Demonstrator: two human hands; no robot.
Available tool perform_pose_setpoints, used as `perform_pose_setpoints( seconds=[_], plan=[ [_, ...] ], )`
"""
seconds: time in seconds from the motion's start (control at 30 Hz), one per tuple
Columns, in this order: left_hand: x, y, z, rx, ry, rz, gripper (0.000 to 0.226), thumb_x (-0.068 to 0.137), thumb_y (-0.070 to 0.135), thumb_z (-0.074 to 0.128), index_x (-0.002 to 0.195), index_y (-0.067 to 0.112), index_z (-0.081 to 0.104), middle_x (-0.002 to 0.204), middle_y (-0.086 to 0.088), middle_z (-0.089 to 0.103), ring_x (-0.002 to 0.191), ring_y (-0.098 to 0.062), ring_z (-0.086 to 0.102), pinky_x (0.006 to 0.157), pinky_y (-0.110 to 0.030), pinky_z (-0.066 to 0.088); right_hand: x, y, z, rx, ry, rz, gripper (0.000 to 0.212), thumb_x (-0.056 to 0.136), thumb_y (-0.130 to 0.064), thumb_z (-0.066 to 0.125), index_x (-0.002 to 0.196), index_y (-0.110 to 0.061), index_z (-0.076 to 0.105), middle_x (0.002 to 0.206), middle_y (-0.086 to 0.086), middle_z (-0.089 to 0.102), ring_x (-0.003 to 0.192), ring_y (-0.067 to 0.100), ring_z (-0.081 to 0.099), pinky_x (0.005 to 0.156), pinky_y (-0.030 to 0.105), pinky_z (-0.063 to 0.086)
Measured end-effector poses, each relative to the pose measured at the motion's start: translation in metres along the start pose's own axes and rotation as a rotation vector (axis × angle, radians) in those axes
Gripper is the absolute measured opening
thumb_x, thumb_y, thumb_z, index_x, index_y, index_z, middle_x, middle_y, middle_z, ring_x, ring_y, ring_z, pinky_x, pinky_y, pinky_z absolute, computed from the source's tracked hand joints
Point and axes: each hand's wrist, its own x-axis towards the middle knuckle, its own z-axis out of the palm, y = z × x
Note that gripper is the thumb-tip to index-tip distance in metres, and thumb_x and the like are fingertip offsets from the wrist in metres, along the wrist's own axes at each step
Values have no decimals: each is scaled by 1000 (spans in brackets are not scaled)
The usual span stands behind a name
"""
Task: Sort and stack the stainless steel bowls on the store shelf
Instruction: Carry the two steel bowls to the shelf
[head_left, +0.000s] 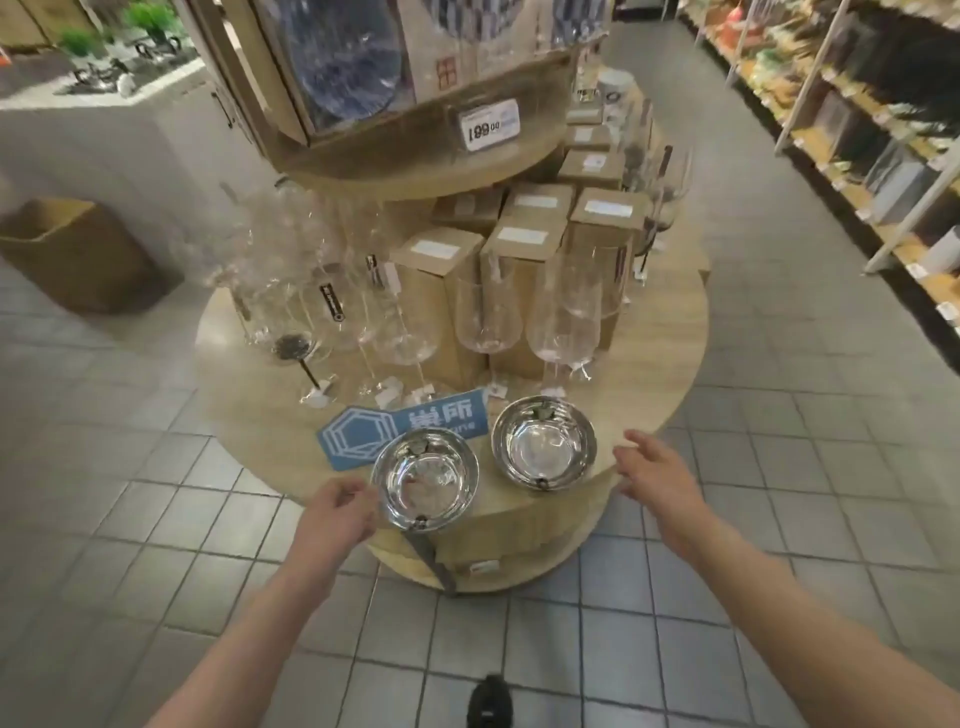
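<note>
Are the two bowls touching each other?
Apart. The head view shows bare wood shelf between the left bowl and the right bowl.

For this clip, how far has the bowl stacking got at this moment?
Nothing looks stacked yet: two steel bowls sit apart, side by side, on the round wooden shelf. In hand: the left hand touches the rim of the left bowl, though whether it has a grip is unclear. The right hand is open, apart from the right bowl. Left: nesting one bowl in the other.

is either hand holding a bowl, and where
The left hand grips the nearer shiny steel bowl at its left rim; the right hand is open, holding nothing.
</note>
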Motion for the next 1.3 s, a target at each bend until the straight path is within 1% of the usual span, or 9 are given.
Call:
perform_pose_setpoints(
  seconds=[0.1, 0.2, 0.4, 0.57, 0.8, 0.97, 1.13, 1.2, 1.3],
  plan=[
    [15, 2, 6, 63, -18, -21, 26, 83, 29, 74, 104, 20, 62, 95, -6, 71, 85, -23, 70, 83, -42, 60, 20, 0, 13, -69, 6, 62, 55, 96, -26, 63, 147, -17, 46, 120, 5, 64, 94, 17, 65, 85, 37, 57],
    [27, -3, 12, 99, -78, -50, 18, 86, 21, 72, 101, 21, 63, 94, -7, 74, 81, -24, 72, 73, -39, 60, 31, 9, 30, -102, 5, 147, 58, 93, -30, 68, 144, -13, 47, 128, 11, 62, 103, 24, 66, 85, 40, 61],
    [42, -6, 17, 101, -190, -113, 24, 86, 1, 63, 102, 17, 70, 99, -9, 76, 91, -26, 74, 73, -40, 64, 38, 18, 41, -54, 36, 150, 16, 90, -8, 68, 106, -8, 66, 103, 14, 73, 87, 28, 75, 72, 44, 64],
    [35, 3, 18, 20, -209, -140, 31, 84, -8, 62, 108, 10, 66, 102, -13, 73, 85, -28, 75, 60, -30, 61, 23, 14, 20, 44, 44, 173, 24, 88, 5, 61, 107, -7, 70, 94, 16, 76, 82, 29, 77, 69, 41, 64],
    [-7, 43, 89, 90, -451, -121, 46, 77, -17, 58, 115, 10, 59, 88, -14, 76, 69, -34, 76, 61, -46, 63, -37, 33, -101, 180, 268, 155, 16, 90, 1, 61, 102, -4, 70, 78, 12, 77, 69, 22, 75, 61, 32, 62],
    [-29, 77, 161, 158, -537, -20, 55, 72, -14, 66, 119, 15, 63, 104, -15, 74, 97, -33, 72, 89, -54, 59, -90, 46, -191, 225, 386, 121, 14, 85, 4, 65, 92, -8, 63, 57, -3, 71, 50, 8, 69, 45, 20, 53],
    [-88, 114, 283, 164, -720, 81, 33, 72, -18, 62, 95, 6, 68, 78, -14, 74, 61, -19, 70, 46, -25, 54, -181, 75, -317, 295, 679, 96, 21, 82, 3, 71, 95, -13, 68, 66, 0, 76, 58, 17, 74, 50, 23, 57],
    [-99, 122, 319, 158, -741, 87, 29, 72, -18, 61, 87, 4, 69, 77, -14, 76, 55, -16, 72, 41, -21, 52, -198, 82, -344, 322, 717, 83, 21, 82, 3, 70, 95, -13, 69, 67, 0, 76, 59, 18, 74, 52, 25, 58],
    [-114, 140, 361, 114, -801, 51, 29, 76, -18, 58, 102, -8, 66, 98, -23, 75, 66, -20, 76, 48, -22, 57, -207, 88, -372, 359, 771, 76, 14, 85, 3, 67, 92, -9, 69, 65, 2, 75, 57, 18, 73, 51, 24, 58]
  ],
)
